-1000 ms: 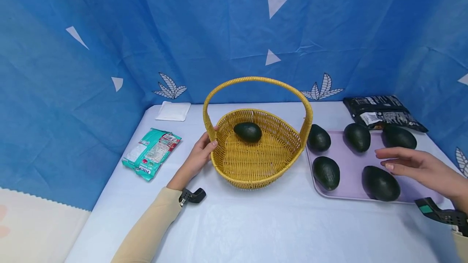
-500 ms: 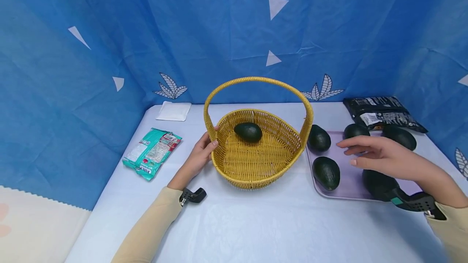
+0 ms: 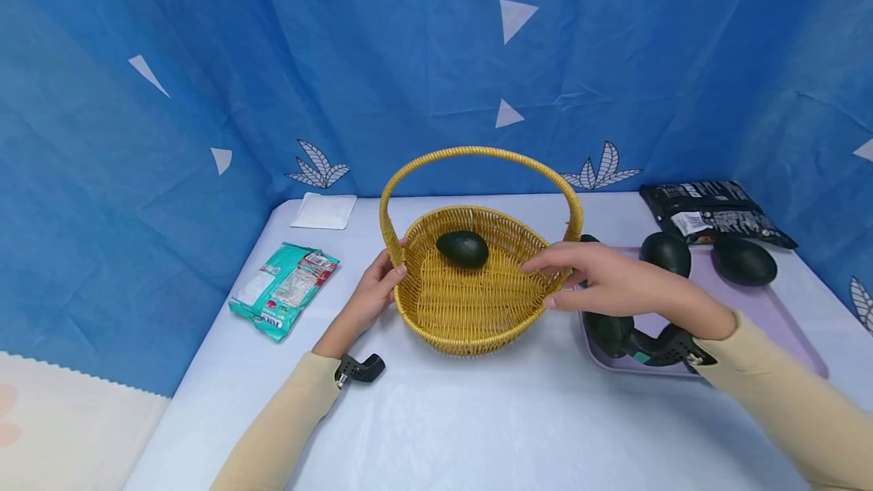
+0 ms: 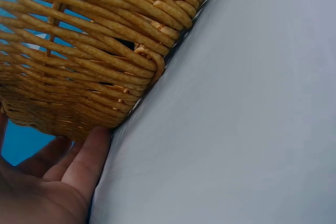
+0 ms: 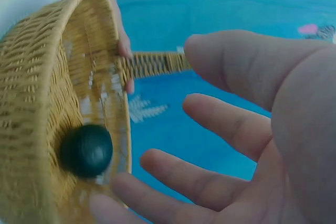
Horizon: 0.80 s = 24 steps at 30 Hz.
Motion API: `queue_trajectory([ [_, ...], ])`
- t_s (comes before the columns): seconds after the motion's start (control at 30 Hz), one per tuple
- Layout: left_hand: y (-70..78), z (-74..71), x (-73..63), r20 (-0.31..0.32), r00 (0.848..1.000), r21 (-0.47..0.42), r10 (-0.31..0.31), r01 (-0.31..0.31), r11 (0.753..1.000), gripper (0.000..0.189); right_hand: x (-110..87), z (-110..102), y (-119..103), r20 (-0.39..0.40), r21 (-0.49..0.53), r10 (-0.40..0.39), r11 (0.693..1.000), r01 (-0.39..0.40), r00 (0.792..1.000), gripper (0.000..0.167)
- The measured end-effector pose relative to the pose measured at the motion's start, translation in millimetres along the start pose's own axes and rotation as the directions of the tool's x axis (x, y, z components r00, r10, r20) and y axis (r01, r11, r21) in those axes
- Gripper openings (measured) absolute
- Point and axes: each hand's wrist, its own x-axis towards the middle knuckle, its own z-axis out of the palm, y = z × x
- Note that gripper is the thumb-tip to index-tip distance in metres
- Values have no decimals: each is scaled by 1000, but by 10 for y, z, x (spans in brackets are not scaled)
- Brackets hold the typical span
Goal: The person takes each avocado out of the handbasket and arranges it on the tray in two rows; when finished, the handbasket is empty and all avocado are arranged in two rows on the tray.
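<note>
A yellow wicker basket [image 3: 470, 309] with a tall hoop handle stands mid-table in the head view. One dark green avocado [image 3: 462, 249] lies inside it, toward the back left. My left hand [image 3: 373, 290] holds the basket's left side by the foot of the handle; in the left wrist view its fingers [image 4: 86, 163] press against the weave. Over the right rim reaches my right hand [image 3: 596, 279], its fingers spread and nothing in them. The right wrist view also shows the avocado [image 5: 86, 150] beyond those fingers.
A lilac tray [image 3: 794, 332] at the right bears several avocados [image 3: 743, 261], some partly hidden by my right arm. Behind it lies a black packet [image 3: 709, 207]. At the left are a teal packet [image 3: 283, 288] and a white packet [image 3: 323, 211]. A blue curtain [image 3: 423, 59] hangs behind.
My right hand has moved left from above the tray to the basket's right rim, carrying nothing. The left hand, the basket and the avocado in it have stayed in place.
</note>
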Motion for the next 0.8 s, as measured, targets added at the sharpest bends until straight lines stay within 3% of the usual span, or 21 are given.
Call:
queue_trajectory([
  [0.33,0,3,-13,-3,1000,22,6,-6,1000,59,683,153,-125,71,-19,26,1000,-25,997,49],
  [0.8,18,9,-11,-4,1000,4,-5,5,1000,58,1392,330,2,31,-111,127,986,-123,991,53],
])
